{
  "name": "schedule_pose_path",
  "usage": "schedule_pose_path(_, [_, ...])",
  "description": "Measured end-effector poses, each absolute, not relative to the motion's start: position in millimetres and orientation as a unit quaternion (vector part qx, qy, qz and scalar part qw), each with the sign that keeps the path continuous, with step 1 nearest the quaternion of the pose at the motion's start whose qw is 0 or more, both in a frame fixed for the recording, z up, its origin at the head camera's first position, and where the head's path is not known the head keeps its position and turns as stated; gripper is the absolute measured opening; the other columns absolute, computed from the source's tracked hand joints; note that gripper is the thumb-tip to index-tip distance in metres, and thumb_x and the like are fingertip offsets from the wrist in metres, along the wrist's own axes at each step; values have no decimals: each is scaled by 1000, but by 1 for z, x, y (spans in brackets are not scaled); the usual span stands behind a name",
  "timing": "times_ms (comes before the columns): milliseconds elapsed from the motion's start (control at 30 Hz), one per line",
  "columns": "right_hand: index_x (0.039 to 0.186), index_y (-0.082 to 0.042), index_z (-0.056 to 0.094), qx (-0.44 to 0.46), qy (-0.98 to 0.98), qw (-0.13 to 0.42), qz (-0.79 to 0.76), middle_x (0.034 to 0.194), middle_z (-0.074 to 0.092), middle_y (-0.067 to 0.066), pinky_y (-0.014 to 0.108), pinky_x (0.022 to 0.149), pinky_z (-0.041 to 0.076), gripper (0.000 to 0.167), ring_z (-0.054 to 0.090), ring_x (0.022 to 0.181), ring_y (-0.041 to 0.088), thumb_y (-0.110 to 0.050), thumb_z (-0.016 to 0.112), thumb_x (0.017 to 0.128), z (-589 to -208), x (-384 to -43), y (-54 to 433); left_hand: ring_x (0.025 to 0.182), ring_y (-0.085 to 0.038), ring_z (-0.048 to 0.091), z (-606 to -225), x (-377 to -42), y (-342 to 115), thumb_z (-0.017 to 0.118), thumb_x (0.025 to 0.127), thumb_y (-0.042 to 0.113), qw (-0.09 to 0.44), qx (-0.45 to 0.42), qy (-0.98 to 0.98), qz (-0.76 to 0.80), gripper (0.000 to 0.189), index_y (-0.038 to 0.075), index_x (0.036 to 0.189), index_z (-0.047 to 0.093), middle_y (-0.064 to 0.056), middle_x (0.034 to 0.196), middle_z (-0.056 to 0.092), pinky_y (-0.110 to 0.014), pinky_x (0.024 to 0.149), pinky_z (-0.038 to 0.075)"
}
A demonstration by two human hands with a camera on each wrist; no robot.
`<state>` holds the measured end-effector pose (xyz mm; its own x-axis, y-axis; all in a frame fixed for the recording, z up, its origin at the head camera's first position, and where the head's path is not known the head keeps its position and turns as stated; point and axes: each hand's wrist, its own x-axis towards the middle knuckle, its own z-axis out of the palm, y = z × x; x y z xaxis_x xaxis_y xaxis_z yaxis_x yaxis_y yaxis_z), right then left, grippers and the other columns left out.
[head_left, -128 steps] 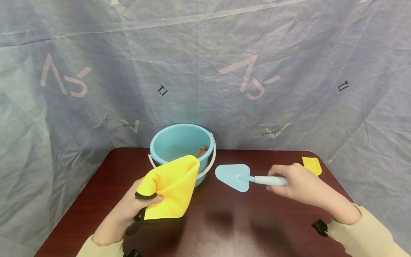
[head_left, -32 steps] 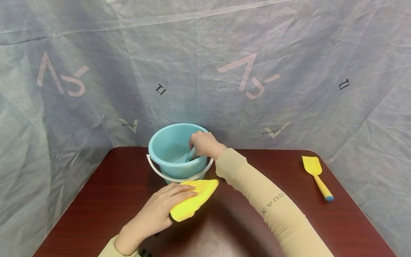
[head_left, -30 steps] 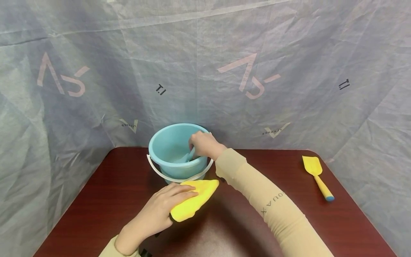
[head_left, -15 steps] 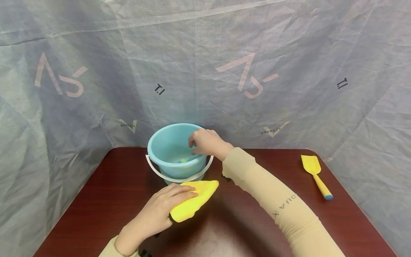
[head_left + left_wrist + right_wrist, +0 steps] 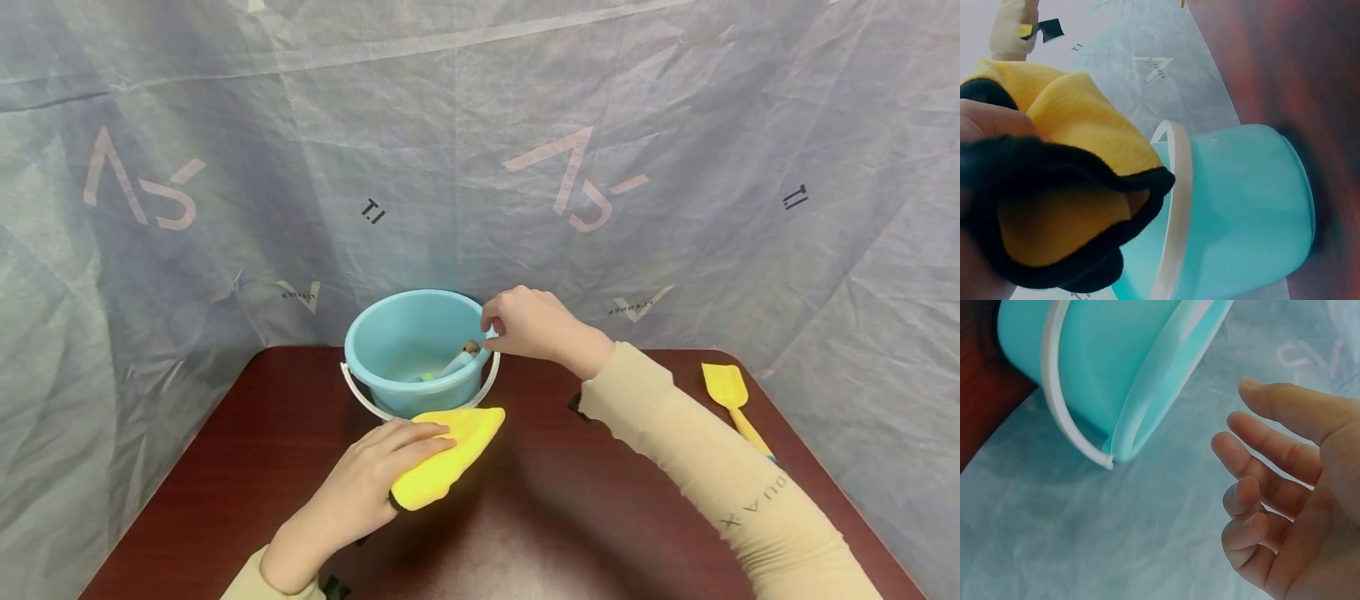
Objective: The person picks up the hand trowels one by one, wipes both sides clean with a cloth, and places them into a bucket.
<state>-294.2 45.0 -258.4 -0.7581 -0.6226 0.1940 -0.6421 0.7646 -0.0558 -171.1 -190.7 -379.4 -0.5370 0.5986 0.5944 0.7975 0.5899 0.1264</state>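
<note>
A light blue bucket [image 5: 411, 403] with a white handle stands upright at the back of the table. Inside it, a pale blue trowel [image 5: 459, 363] leans near the right side, beside a brown wooden handle end [image 5: 471, 347]. My left hand [image 5: 360, 483] grips a folded yellow cloth [image 5: 450, 467] with black edging, held in front of the bucket; in the left wrist view the cloth [image 5: 1085, 125] bunches between fingers and thumb. By the bucket's right rim hovers my right hand [image 5: 540, 327]. The right wrist view shows that hand [image 5: 1316, 531] holding nothing, fingers loosely bent.
A yellow toy shovel [image 5: 726, 387] lies on the right side of the dark red table [image 5: 225, 467], its handle end partly covered by the right sleeve. Grey printed sheeting [image 5: 375, 125] hangs behind and beside the table.
My right hand carried the trowel from the right into the bucket, let it go, and has moved up and right out of the bucket. The left hand keeps its cloth, which lies lower and more folded.
</note>
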Motion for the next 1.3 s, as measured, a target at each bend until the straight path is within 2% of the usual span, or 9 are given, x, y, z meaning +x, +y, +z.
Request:
schedule_pose_path(333, [88,-18,72,302,-943,125,68,82,66,-5,35,63,51,12,60,76,12,-26,73,79,-259,-286,98,108,-18,56,-376,-174,-192,78,68,11,291,-406,-844,-194,62,25,126,60,4,125,59,-36,86,51])
schedule_pose_path(500, [86,-19,70,270,-952,120,80,82,66,-7,39,63,51,10,63,79,16,-26,72,80,-267,-280,129,109,-18,57,-376,-175,-193,77,68,14,314,-406,-836,-191,60,26,124,61,5,125,59,-35,88,50])
schedule_pose_path(633, [85,-21,69,240,-960,114,84,82,65,-7,37,57,47,9,60,76,16,-28,72,80,-273,-274,154,107,-17,57,-376,-177,-193,64,83,22,329,-415,-825,-198,41,24,123,62,5,124,60,-32,87,49])
schedule_pose_path(733, [88,-21,69,220,-964,118,92,81,63,-7,34,55,44,11,57,70,13,-28,71,81,-276,-269,173,106,-16,57,-377,-179,-193,51,90,32,338,-420,-817,-203,35,23,122,63,4,124,60,-29,87,48])
schedule_pose_path(867, [89,-19,70,198,-967,125,103,77,63,-7,33,54,43,11,54,64,10,-27,71,81,-280,-263,198,106,-15,57,-377,-180,-195,47,92,34,341,-421,-816,-204,36,22,122,63,5,124,60,-28,85,48])
schedule_pose_path(1100, [87,-15,68,159,-974,144,77,74,62,-4,40,52,45,11,58,66,15,-23,70,81,-297,-256,233,107,-14,56,-375,-178,-198,41,93,35,337,-417,-821,-196,39,23,123,62,6,125,59,-29,84,50])
schedule_pose_path(1200, [87,-12,67,140,-977,145,76,74,62,-3,37,49,43,12,55,62,16,-22,69,82,-307,-255,249,107,-14,56,-374,-178,-200,46,91,30,337,-417,-821,-195,37,23,123,62,6,125,59,-29,84,49])
schedule_pose_path(1300, [91,-9,68,114,-981,132,87,79,64,2,37,49,43,16,56,64,18,-24,67,83,-318,-254,264,107,-14,56,-375,-178,-202,61,81,15,335,-418,-822,-195,43,22,124,62,5,125,59,-28,84,49])
